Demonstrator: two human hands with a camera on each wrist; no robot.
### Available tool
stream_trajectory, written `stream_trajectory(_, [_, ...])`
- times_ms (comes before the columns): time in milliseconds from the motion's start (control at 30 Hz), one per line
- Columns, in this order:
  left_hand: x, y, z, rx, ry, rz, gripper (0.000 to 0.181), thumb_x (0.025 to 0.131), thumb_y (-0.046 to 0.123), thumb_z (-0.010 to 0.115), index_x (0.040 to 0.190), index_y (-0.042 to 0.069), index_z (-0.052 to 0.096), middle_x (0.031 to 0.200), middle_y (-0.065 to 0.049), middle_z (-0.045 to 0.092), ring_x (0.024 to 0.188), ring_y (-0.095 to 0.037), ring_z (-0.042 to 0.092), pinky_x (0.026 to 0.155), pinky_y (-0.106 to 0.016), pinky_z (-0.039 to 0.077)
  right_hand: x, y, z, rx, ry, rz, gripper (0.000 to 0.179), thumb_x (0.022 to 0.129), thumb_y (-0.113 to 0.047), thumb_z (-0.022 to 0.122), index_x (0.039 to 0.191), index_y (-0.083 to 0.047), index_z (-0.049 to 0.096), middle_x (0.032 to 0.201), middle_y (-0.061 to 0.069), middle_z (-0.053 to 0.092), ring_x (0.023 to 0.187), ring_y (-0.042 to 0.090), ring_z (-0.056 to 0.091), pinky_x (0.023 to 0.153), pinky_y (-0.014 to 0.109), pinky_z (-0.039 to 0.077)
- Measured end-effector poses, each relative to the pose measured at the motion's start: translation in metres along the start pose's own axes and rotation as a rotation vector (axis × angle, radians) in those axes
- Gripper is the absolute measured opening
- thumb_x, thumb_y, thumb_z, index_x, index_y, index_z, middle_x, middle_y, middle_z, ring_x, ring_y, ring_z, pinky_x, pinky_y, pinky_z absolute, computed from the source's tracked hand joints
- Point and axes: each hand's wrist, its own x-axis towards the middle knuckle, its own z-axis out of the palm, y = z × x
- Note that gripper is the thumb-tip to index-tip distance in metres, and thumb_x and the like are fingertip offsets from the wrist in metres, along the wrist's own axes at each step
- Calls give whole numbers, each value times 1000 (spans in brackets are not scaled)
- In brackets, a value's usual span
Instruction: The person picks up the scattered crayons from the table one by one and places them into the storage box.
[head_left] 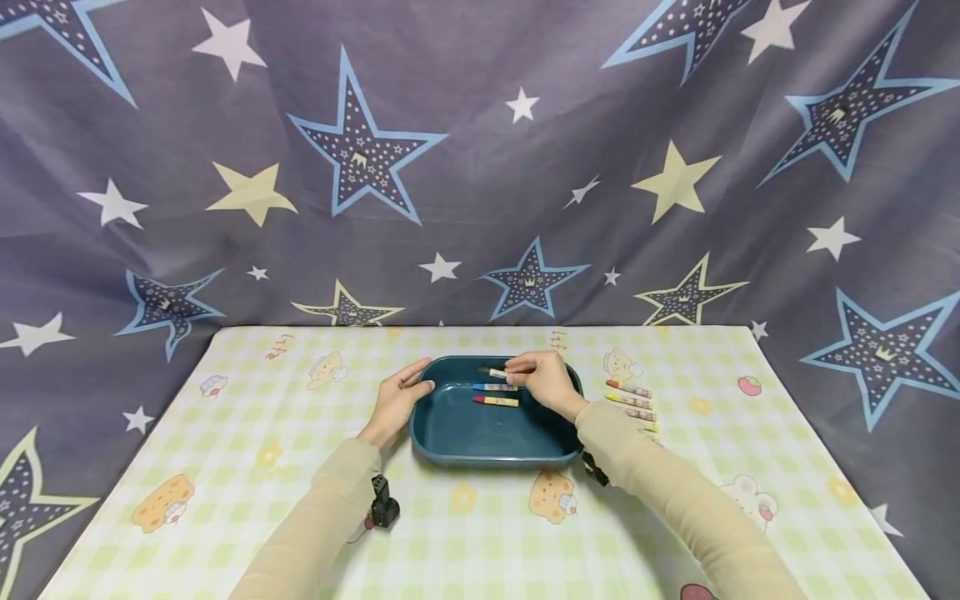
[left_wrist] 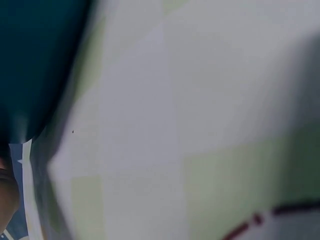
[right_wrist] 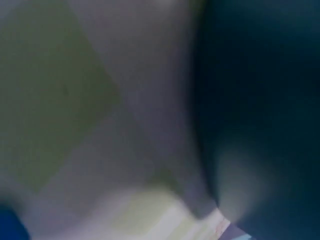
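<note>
A dark teal tray (head_left: 480, 435) sits on the table, its left end held by my left hand (head_left: 395, 402), thumb at the rim and fingers along the outer wall. My right hand (head_left: 545, 379) reaches over the right side and pinches a dark-tipped crayon (head_left: 497, 373) near the tray's back wall. Inside the tray lie a blue crayon (head_left: 491, 387) and, in front of it, a red crayon (head_left: 496, 402). The tray's outer side (left_wrist: 35, 60) fills a corner of the left wrist view, with part of my left hand (left_wrist: 7, 195) below. In the right wrist view the tray wall (right_wrist: 265, 100) is blurred.
Right of the tray, several crayons lie in a column on the tablecloth, among them an orange crayon (head_left: 628, 388) and a yellow crayon (head_left: 630, 400); my right sleeve (head_left: 637, 442) covers the nearest ones. A star-patterned curtain (head_left: 465, 233) hangs behind the checked table (head_left: 247, 442).
</note>
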Motion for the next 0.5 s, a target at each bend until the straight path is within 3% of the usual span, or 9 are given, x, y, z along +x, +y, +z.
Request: stream_trajectory(500, [1, -3, 0, -10, 6, 8, 48, 86, 11, 59, 133, 12, 50, 136, -11, 49, 128, -22, 43, 103, -37, 39, -3, 6, 12, -166, -43, -21, 17, 74, -5, 73, 90, -8, 74, 84, 6, 72, 76, 15, 68, 64, 21, 54])
